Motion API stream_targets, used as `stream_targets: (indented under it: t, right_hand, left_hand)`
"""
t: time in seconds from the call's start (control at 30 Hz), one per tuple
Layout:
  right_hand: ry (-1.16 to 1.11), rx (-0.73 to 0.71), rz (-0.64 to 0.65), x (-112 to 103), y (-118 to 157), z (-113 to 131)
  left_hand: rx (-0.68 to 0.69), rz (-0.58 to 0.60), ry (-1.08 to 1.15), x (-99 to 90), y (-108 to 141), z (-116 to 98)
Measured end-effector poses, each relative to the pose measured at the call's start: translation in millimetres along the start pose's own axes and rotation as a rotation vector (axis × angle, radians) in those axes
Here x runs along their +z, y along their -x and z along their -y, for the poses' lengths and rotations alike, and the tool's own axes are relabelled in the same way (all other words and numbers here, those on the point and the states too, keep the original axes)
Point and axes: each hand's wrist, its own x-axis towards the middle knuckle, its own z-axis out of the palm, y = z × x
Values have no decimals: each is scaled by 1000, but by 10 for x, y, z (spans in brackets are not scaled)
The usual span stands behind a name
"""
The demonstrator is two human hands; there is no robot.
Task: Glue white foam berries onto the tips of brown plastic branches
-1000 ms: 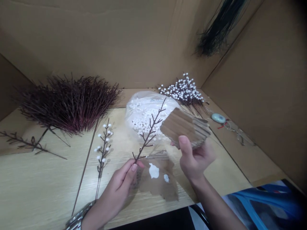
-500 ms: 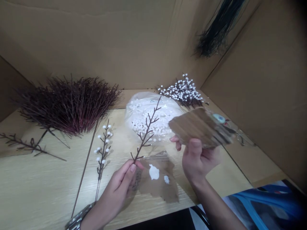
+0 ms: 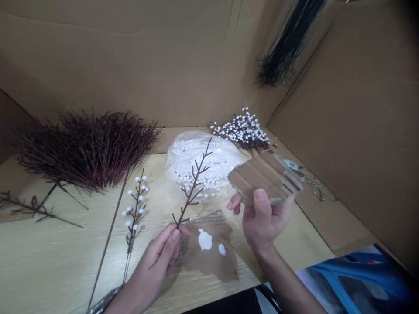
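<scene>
My left hand pinches the lower end of a bare brown twig, which stands up at a slant. In my right hand is a torn piece of corrugated cardboard, thumb on its near face. Below and between the hands, a flat brown cardboard scrap on the table carries two white blobs. Behind the twig sits a clear plastic bag of small white balls. A twig with white balls on it lies left of my left hand.
A big heap of dark reddish twigs is at the back left, with a loose twig before it. White-berried twigs lie at the back right. Dark thin stems hang above. Cardboard walls enclose the table.
The whole view has shifted slightly, so most things appear a little lower and further left. Both hands keep their holds; the cardboard piece in my right hand is tilted slightly differently.
</scene>
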Motion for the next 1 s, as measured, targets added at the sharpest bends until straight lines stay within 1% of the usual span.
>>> stream_targets:
  t: [0.1,0.17,0.3,0.47,0.53,0.57,0.63,0.73,0.8,0.83,0.9,0.93,1.0]
  right_hand:
    - [30,63,79,-24,-23,-41]
    - [63,99,99,-59,-43,-83]
    - [139,66,63,-90,-90,-122]
    - [174,-11,-8,-59,-130,-57]
    - [214,3,-2,-90,-141,-50]
    - [232,41,30,-121,-149,-55]
    - [225,170,169,-202,-172,-74]
    - [100,373,467,-314,-222,-77]
    - [28,492,670,-350,-262,-42]
    - [8,539,752,-356,-286,-16]
    - [-16,597,856,-351,-342,40]
    - [-21,609,880,-345,-375,63]
    - [-25,630,881,-333,-448,87]
  left_hand:
    - [5,11,10,-5,1,5]
    - [6,15,28,-9,3,17]
    - [8,4,61,-14,-1,55]
    - [15,-6,94,-22,-14,86]
    - [14,1,116,-24,-15,86]
    - [11,5,126,-24,-16,83]
    - [14,5,135,-23,-22,73]
    - [35,-6,128,-20,-37,61]
    - [44,-21,119,-20,-48,60]
    - [43,-27,113,-20,-52,60]
    - [41,-32,103,-21,-55,60]
    - [41,-29,98,-21,-53,57]
    - [39,-19,88,-24,-44,46]
